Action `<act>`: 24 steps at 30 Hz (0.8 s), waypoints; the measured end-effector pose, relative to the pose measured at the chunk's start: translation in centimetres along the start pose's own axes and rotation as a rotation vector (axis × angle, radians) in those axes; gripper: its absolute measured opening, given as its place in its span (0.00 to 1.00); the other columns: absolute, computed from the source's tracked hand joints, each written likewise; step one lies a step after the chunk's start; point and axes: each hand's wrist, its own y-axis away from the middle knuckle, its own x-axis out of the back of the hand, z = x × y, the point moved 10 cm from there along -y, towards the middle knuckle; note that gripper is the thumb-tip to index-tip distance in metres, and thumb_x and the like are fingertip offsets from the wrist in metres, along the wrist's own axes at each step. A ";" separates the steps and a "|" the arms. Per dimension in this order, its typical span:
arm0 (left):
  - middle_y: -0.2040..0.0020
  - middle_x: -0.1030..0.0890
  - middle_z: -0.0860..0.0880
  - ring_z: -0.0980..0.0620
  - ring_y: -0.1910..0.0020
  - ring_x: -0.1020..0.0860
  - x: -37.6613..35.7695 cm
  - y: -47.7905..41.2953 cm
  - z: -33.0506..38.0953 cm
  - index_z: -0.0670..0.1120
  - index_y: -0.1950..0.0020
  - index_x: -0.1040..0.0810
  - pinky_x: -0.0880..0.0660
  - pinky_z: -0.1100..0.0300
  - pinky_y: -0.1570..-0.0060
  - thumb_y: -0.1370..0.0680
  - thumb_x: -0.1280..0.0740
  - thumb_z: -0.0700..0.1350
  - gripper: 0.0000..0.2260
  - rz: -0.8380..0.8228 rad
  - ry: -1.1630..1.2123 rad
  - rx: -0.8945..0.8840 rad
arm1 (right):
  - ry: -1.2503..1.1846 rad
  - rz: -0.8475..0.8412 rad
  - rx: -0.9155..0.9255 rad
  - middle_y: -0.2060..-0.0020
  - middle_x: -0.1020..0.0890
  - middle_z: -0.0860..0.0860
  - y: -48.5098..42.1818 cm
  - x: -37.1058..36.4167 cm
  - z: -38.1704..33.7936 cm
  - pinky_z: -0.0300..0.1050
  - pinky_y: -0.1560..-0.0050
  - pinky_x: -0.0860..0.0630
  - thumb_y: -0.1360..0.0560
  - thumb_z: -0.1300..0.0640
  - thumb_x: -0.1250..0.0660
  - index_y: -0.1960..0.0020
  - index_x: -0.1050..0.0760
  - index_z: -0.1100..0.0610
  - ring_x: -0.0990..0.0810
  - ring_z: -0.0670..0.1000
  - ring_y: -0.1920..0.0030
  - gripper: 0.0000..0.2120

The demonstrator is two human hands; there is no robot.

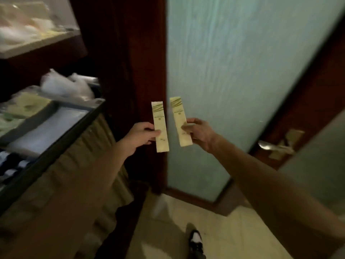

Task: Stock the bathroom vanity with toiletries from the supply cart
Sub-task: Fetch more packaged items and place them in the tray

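Note:
My left hand [139, 135] pinches a long cream toiletry packet [159, 120] with green stripes at its top, held upright. My right hand [200, 133] pinches a second, matching packet [180, 116], tilted slightly left. Both packets are held out in front of me, side by side and a little apart, before the dark wooden door frame [130, 71]. The supply cart [56, 131] stands at my left, its top tray holding blurred packets and white plastic bags.
A frosted glass door [233, 71] in a dark wooden frame fills the right, with a metal lever handle [270, 145]. A shelf with pale items [28, 28] is at the upper left. The cart's beige skirt [78, 174] hangs down. Pale floor tiles and my shoe [196, 242] lie below.

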 end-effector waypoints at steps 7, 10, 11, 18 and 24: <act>0.50 0.13 0.49 0.54 0.56 0.17 -18.7 4.0 8.3 0.47 0.48 0.19 0.27 0.59 0.58 0.22 0.27 0.43 0.05 -0.373 -0.118 -0.190 | -0.105 0.392 0.026 0.46 0.15 0.57 14.0 18.6 2.5 0.50 0.49 0.16 0.25 0.67 0.30 0.45 0.23 0.58 0.14 0.56 0.48 0.11; 0.49 0.14 0.51 0.53 0.51 0.17 -27.0 7.1 12.4 0.47 0.47 0.19 0.25 0.58 0.56 0.22 0.28 0.43 0.05 -0.507 -0.154 -0.281 | -0.155 0.563 0.058 0.44 0.16 0.57 20.7 26.3 3.8 0.51 0.47 0.17 0.24 0.66 0.31 0.46 0.24 0.57 0.15 0.57 0.45 0.08; 0.48 0.15 0.52 0.53 0.51 0.17 -29.8 8.2 13.5 0.47 0.46 0.19 0.25 0.58 0.56 0.22 0.28 0.43 0.05 -0.546 -0.167 -0.302 | -0.174 0.608 0.060 0.44 0.16 0.57 22.9 28.7 4.5 0.49 0.49 0.18 0.23 0.65 0.32 0.45 0.24 0.58 0.16 0.57 0.45 0.07; 0.53 0.15 0.52 0.55 0.58 0.19 -51.0 16.2 20.1 0.47 0.50 0.20 0.27 0.61 0.61 0.21 0.28 0.42 0.03 -0.745 -0.271 -0.417 | -0.297 0.866 0.046 0.44 0.17 0.58 38.8 44.9 11.3 0.48 0.52 0.19 0.21 0.64 0.33 0.49 0.24 0.57 0.16 0.57 0.46 0.04; 0.50 0.14 0.52 0.56 0.54 0.16 -69.6 26.5 23.9 0.45 0.46 0.20 0.24 0.63 0.62 0.21 0.29 0.42 0.05 -0.955 -0.325 -0.496 | -0.366 1.099 0.008 0.50 0.16 0.57 53.1 58.3 16.0 0.46 0.59 0.18 0.22 0.65 0.32 0.50 0.25 0.57 0.16 0.55 0.53 0.04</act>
